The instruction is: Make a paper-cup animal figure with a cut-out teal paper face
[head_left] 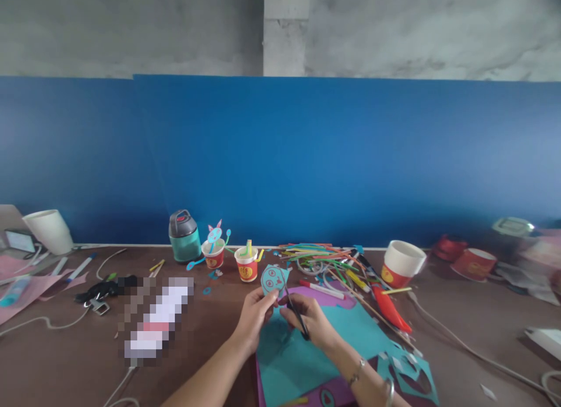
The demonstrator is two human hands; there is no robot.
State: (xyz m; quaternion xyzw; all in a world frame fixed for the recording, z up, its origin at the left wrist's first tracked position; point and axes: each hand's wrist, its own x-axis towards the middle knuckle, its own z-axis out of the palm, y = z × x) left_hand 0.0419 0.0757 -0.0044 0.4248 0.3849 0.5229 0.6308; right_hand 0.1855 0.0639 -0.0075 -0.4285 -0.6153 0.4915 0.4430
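My left hand [255,315] pinches a small turquoise paper cutout [272,278] with a round face drawn on it in dark lines. In my right hand [312,320] is a pair of black-handled scissors [297,313], its blades up against the right edge of the cutout. Whether the blades are apart I cannot tell. Beneath both hands lie turquoise paper sheets [302,360] on top of purple paper [324,293]. Just beyond the cutout stands a red and white paper cup [248,270] with bent straw pieces in it.
Another paper cup [214,261] bears a paper cat figure. A teal jar [184,243] stands beside it. To the right are coloured sticks [315,254], a red marker [322,289], a red-handled tool [391,311], a white cup [402,258] and paper scraps [409,372]. A blurred-out phone [160,319] lies left.
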